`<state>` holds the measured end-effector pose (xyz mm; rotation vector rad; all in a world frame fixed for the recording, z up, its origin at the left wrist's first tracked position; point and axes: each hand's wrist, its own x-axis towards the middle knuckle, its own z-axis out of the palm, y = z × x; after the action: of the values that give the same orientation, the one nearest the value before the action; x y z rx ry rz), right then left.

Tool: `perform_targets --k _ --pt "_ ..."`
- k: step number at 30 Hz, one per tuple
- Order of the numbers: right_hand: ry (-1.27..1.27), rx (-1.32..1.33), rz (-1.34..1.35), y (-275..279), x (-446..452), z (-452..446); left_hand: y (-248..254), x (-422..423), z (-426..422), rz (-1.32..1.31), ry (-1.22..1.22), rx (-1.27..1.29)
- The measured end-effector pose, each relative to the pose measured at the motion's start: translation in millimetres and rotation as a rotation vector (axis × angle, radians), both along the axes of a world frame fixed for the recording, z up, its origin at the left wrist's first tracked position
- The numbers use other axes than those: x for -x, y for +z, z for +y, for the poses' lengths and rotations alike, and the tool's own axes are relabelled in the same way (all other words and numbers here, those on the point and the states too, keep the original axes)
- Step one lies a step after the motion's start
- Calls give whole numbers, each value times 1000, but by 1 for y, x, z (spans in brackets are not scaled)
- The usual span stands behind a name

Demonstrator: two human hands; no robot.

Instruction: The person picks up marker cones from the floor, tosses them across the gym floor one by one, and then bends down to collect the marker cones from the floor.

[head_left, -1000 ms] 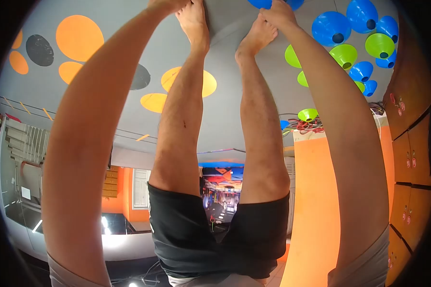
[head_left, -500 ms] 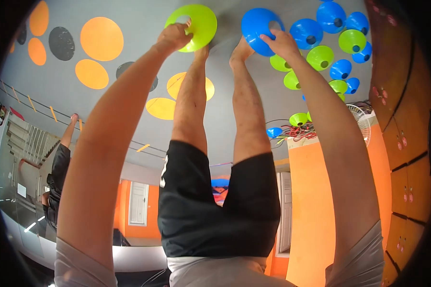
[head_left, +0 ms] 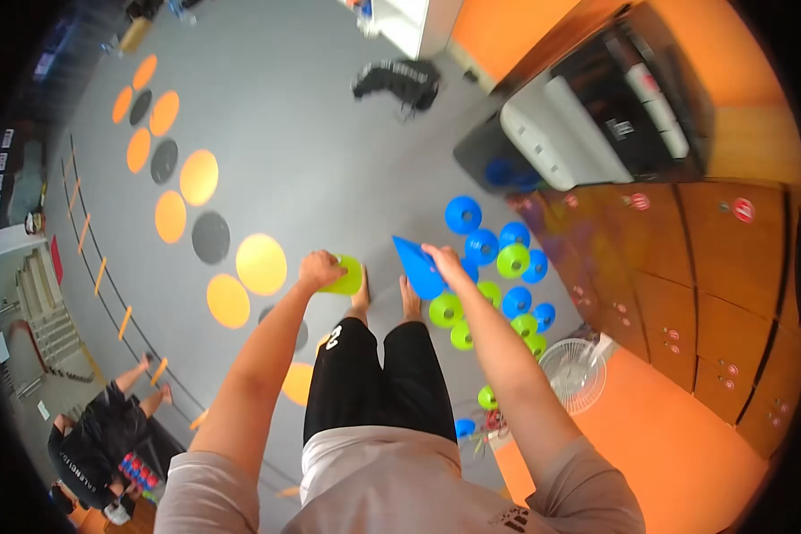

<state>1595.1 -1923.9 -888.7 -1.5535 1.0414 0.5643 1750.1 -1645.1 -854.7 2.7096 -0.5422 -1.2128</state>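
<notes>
My left hand [head_left: 322, 269] is closed on a lime-green disc cone [head_left: 351, 276], held tilted in front of my left leg. In my right hand [head_left: 445, 264] is a blue disc cone [head_left: 416, 269], gripped near its centre hole and turned almost edge-on. Both cones are up off the floor, above my bare feet. Several blue disc cones [head_left: 464, 214] and green disc cones [head_left: 513, 261] lie scattered on the grey floor to the right of my right hand. My palms and some fingertips are hidden.
Orange floor discs [head_left: 261, 264] and black ones [head_left: 211, 238] run up the left side. An agility ladder [head_left: 101, 276] lies beyond them, near another person [head_left: 107, 445]. Brown lockers [head_left: 730, 267], a white fan [head_left: 574, 374] and a black-and-white machine [head_left: 587, 125] stand at right.
My view has swung up and turned, bringing the machine and more floor into sight. Both hands still hold their cones, which are now tipped more edge-on.
</notes>
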Motion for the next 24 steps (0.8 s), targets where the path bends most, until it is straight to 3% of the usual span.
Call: perform_targets --k 3,5,7,9,13,15,18,21,24 --pt "-281 -267 -216 85 2 -2 48 3 -14 -130 126 174" --pt "-426 -409 -353 111 25 -2 70 10 -25 -164 239 312" --pt "-410 -855 -504 128 72 -20 99 44 -36 179 728 743" --pt "-383 -1214 -718 148 119 -26 161 95 -62 315 1211 1024" --pt "-603 -1599 -881 164 191 -22 164 191 -51 559 1336 1254" --pt "-613 -1665 -880 187 201 -23 158 231 -41 862 1249 1607" --pt "-567 -1712 -895 223 192 -17 202 244 -32 877 1260 1639" --pt "-459 -1735 -871 252 168 0 260 243 -20 892 1483 1790" --pt "-304 -1756 -778 278 138 33 267 250 21 905 1213 2052"
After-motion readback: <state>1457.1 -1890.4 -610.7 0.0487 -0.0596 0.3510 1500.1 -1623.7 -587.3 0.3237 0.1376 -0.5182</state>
